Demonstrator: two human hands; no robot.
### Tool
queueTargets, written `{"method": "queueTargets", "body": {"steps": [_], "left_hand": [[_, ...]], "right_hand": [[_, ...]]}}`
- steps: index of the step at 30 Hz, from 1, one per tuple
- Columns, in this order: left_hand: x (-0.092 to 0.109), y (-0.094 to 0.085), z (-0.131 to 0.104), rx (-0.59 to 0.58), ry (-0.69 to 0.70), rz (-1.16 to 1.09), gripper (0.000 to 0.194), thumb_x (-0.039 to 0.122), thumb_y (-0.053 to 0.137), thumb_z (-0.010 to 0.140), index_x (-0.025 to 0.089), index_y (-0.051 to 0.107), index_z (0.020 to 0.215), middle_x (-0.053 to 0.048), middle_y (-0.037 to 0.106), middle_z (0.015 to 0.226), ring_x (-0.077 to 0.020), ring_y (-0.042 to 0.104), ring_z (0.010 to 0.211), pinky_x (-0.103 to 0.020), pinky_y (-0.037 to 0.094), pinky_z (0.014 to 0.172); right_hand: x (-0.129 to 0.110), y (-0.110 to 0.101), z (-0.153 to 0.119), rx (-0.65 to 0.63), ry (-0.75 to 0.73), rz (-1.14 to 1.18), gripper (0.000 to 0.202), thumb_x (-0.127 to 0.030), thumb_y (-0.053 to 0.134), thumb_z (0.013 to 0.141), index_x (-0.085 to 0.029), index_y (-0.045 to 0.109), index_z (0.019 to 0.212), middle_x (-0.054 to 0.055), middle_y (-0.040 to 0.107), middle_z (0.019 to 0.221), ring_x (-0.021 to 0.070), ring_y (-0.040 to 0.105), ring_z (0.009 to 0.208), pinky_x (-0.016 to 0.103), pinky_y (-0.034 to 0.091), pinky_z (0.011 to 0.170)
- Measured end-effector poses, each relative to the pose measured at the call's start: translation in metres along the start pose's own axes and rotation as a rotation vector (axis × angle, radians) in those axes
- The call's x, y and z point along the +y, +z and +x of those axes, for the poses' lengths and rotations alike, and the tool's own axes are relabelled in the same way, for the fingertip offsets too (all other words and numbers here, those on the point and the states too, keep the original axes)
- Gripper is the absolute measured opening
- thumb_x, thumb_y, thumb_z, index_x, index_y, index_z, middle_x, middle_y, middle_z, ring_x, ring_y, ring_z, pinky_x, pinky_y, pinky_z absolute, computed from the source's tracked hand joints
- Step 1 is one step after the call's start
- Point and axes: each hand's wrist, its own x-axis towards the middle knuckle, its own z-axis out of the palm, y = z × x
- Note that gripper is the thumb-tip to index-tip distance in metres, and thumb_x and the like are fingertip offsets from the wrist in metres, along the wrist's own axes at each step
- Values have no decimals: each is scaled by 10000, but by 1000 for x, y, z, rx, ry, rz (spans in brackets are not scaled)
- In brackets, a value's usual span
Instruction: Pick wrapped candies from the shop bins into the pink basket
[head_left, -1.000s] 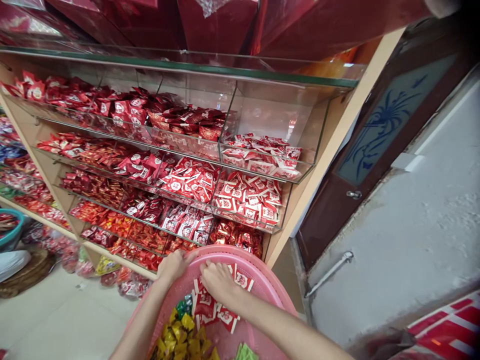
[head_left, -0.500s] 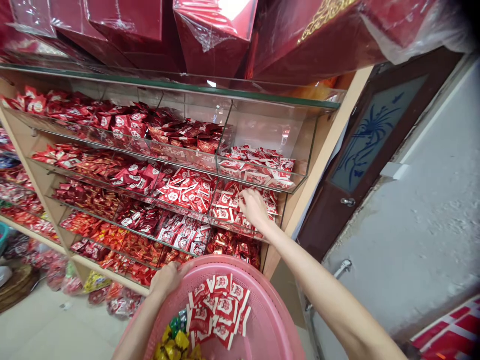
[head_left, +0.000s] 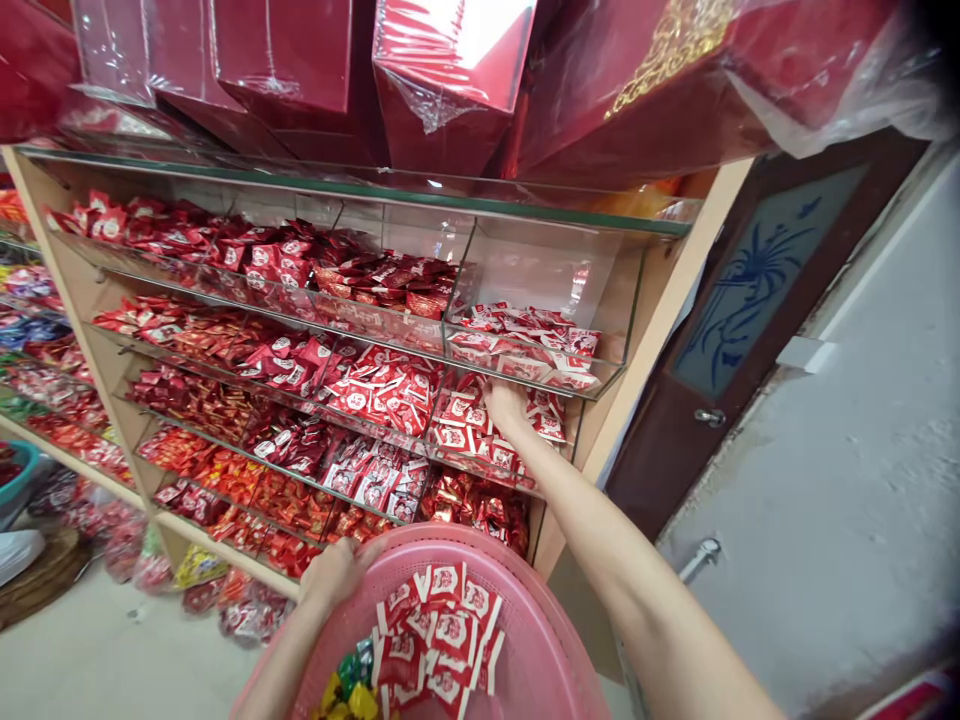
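A pink plastic basket (head_left: 555, 640) is at the bottom centre, with red-and-white packets (head_left: 453, 630) and some yellow and green wrapped pieces (head_left: 352, 695) inside. My left hand (head_left: 337, 572) is closed on the basket's rim at its upper left. My right hand (head_left: 507, 402) reaches into the right-hand compartment of the second shelf, among red-and-white packets (head_left: 459, 438). Its fingertips are hidden among the packets and beneath the upper shelf's edge, so what they hold does not show.
Glass shelves (head_left: 300, 395) full of red packets span the view. Large red boxes (head_left: 292, 70) stand on top. To the right are a dark door (head_left: 720, 340) and a grey wall (head_left: 862, 480). Bagged goods (head_left: 251, 620) lie on the floor (head_left: 150, 660).
My right hand has moved deeper into the compartment, and its fingers are now more hidden. The view has shifted slightly. My left hand remains on the rim.
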Motion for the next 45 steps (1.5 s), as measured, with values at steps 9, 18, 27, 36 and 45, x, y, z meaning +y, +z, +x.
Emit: {"method": "queueTargets", "body": {"steps": [9, 18, 27, 36, 45], "left_hand": [[-4, -2, -1, 16, -14, -18, 660, 739, 249, 715, 203, 624, 806, -169, 687, 921, -330, 632, 909, -410, 456, 761], [17, -5, -2, 1, 14, -25, 677, 721, 272, 718, 171, 639, 864, -191, 679, 967, -330, 621, 936, -398, 453, 772], [21, -8, -7, 4, 9, 29, 657, 699, 258, 744, 175, 634, 868, -188, 676, 981, -324, 625, 927, -401, 460, 765], [24, -8, -5, 10, 28, 48, 672, 714, 240, 740, 179, 631, 857, -176, 681, 967, -311, 630, 917, -400, 460, 774], [28, -12, -5, 15, 38, 77, 669, 687, 243, 757, 163, 637, 891, -199, 674, 969, -321, 621, 941, -399, 453, 778]], "right_hand": [[16, -15, -66, 398, 26, 489, 178, -243, 424, 799, -168, 568, 725, 43, 630, 748, 160, 551, 704, 279, 402, 695], [-19, 30, -186, -86, 3, 931, 128, -221, 468, 748, -201, 482, 622, -14, 569, 691, 111, 452, 591, 232, 367, 571], [-10, 118, -223, -467, 218, 686, 163, -114, 471, 631, -202, 392, 519, -47, 466, 540, 108, 454, 547, 220, 324, 518], [-11, 102, -232, -349, -89, 93, 159, -168, 408, 811, -191, 520, 922, 84, 582, 993, 199, 587, 746, 289, 399, 576], [-20, 112, -245, -363, -473, 138, 131, -145, 428, 826, -207, 537, 865, 35, 548, 950, 199, 533, 890, 321, 467, 760]]}}
